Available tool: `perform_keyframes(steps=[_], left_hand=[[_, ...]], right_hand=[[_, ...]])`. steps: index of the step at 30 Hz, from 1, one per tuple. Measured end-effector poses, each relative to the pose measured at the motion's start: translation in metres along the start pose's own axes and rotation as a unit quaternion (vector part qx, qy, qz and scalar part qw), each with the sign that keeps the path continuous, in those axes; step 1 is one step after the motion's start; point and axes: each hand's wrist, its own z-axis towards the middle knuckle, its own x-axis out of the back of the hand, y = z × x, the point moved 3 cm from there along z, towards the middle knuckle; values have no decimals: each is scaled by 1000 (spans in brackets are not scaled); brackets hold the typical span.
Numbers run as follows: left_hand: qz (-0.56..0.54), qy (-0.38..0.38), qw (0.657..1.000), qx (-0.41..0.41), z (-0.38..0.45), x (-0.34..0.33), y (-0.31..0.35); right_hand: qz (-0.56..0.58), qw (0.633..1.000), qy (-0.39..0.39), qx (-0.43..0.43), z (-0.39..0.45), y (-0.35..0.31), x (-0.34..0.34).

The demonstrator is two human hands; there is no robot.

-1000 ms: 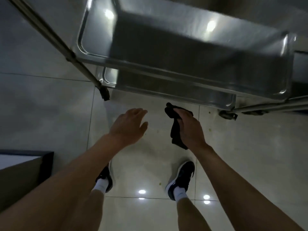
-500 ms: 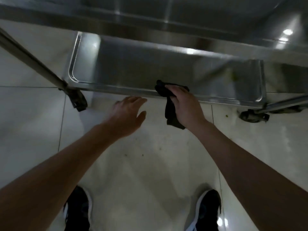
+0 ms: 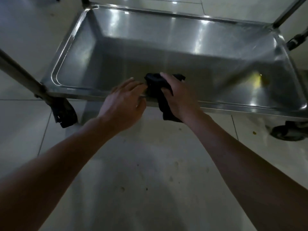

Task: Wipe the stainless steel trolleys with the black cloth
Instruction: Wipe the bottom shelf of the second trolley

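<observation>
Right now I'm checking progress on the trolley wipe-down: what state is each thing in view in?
black cloth: bunched, draped over the shelf's near rim, one end hanging below it
right hand: grips the cloth at the rim
left hand: fingers at the near rim beside the cloth; grip unclear
bottom trolley shelf: bare steel, yellowish smear near its right end
caster wheels: resting on the tiled floor

Right hand [image 3: 179, 99] grips the black cloth [image 3: 156, 87] on the trolley shelf's [image 3: 116, 55] near rim; left hand [image 3: 124, 102] touches the cloth beside it.
</observation>
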Motion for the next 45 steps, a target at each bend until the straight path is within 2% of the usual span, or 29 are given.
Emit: perform_keyframes(steps=[9, 24, 29, 33, 45], left_hand=[[40, -27, 997, 56, 8, 1, -15], [107, -50, 990, 82, 46, -11, -1], [99, -38, 991, 83, 53, -14, 4], [87, -38, 993, 70, 59, -21, 21], [86, -41, 995, -28, 97, -76, 132]], right_hand=[[-81, 993, -48, 77, 7, 9, -12], [-57, 997, -40, 37, 78, 13, -16], [-75, 993, -59, 72, 83, 25, -12], [-87, 991, -63, 77, 71, 52, 5], [-113, 992, -32, -45, 19, 188, 95]])
